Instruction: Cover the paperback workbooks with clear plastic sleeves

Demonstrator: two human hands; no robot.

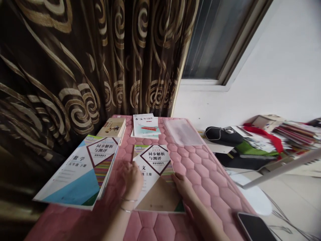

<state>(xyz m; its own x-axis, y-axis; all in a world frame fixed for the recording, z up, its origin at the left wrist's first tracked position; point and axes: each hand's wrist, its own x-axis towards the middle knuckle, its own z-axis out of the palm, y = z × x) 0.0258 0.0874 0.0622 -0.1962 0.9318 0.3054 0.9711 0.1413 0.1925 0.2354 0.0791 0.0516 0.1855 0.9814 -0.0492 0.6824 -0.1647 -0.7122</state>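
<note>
A workbook (156,187) with a white and brown cover lies in front of me on the pink quilted table cover (198,167). My left hand (132,177), with thin bracelets at the wrist, grips its left edge and hides part of the printed title. Opposite it, my right hand (182,184) holds the right edge, thumb on the cover and the other fingers mostly hidden. To the left sits a stack topped by a white and blue workbook (77,174), apart from my left hand.
Behind the blue workbook is a stack of small tan books (112,129). White booklets (145,125) and a translucent plastic sheet (183,132) lie at the far end. A phone (254,227) rests at front right. A lamp's white base (255,199) and a cluttered heap (263,140) stand beyond the right edge.
</note>
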